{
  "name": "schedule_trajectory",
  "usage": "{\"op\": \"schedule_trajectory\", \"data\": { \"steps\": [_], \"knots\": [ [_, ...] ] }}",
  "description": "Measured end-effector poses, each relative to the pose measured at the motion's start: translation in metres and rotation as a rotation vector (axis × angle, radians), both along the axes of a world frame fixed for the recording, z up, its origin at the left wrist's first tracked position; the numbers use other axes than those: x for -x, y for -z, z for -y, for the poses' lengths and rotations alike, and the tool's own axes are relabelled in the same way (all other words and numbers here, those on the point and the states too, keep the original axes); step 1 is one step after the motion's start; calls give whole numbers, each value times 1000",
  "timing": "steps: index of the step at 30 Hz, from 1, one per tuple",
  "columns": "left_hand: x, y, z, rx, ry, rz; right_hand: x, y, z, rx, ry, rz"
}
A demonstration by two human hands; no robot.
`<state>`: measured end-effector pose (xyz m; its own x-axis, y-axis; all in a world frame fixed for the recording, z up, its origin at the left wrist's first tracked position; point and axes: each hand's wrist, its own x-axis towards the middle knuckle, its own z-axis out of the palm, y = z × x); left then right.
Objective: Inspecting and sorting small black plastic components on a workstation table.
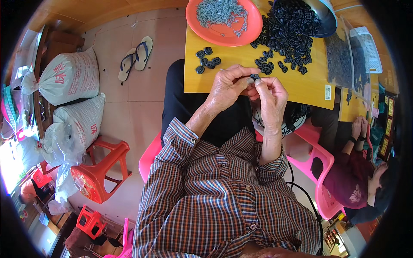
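Above the near edge of the yellow table, my two hands meet at a small black plastic piece. My left hand is closed, its thumb and fingers pinching the piece from the left. On the other side my right hand pinches it as well, fingers curled. The fingers hide most of the piece. Left of them lies a small group of black two-holed plastic pieces. Similar loose ones sit just beyond my fingertips, in front of a large heap.
An orange plate holds many small grey parts. A tipped bowl borders the heap. At right stand a clear plastic bin and a white basket. Another person's hands show beyond. Sacks and a red stool are left.
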<state>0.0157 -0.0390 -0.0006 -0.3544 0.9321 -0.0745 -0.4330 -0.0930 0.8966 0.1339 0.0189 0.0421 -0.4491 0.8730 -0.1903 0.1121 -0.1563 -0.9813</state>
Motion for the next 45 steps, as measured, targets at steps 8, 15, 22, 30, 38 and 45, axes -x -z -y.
{"op": "schedule_trajectory", "data": {
  "steps": [8, 15, 22, 30, 38, 45],
  "knots": [
    [0, 0, 1, -2, 31, 5, -1, -1, 0, -16, -6, 25],
    [2, 5, -1, -64, 0, -250, -3, -4, -1, -26, -40, 62],
    [-1, 9, -1, -32, 29, -126, -5, -3, -3, -50, -67, 122],
    [4, 2, 2, 12, 79, 143, -2, -9, 2, -43, -36, 69],
    [3, 5, 2, -47, 76, 120, 0, -7, 3, -67, -11, 79],
    [3, 0, 2, -82, 71, 137, 0, -6, 2, -74, -9, 88]
  ]
}}
